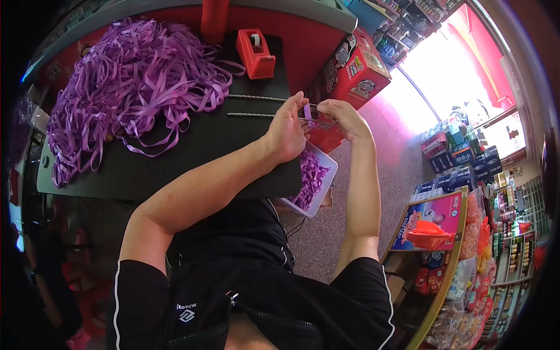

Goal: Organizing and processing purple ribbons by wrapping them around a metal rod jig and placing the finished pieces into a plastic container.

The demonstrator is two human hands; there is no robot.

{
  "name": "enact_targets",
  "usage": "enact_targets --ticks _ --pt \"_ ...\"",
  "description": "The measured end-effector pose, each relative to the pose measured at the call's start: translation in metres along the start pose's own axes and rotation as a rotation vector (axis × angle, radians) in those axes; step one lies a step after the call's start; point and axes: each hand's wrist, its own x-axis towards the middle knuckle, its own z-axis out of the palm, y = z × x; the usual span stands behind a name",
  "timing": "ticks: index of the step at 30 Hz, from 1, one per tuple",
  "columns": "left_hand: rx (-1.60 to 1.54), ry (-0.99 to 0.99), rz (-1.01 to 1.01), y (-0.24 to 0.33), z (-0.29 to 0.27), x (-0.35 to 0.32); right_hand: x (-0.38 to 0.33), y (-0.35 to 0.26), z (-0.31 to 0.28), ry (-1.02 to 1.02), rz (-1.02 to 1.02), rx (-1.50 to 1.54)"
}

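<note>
Both hands raised together, fingertips pinching purple ribbon piece.

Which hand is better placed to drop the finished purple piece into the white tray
Probably the right hand. It pinches the purple piece with the left hand, but the tray lies below on the right side, off the black table's edge.

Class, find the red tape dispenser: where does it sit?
In the head view, the red tape dispenser sits at the dark table's far edge, right of the purple ribbon pile.
</note>
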Motion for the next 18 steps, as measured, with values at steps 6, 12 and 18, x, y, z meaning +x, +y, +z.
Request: enact_targets --ticks 6,12,18 --pt "-0.013 0.012 0.018 -0.001 0.000 0.000 0.015 0.015 0.004 0.019 0.058 -0.126" --pt "-0.033 0.015 0.027 -0.002 -0.001 0.001 0.019 0.021 0.010 0.028 0.050 -0.101" --pt "-0.029 0.013 0.031 -0.001 -0.002 0.002 0.022 0.026 0.010 0.021 0.031 -0.133"
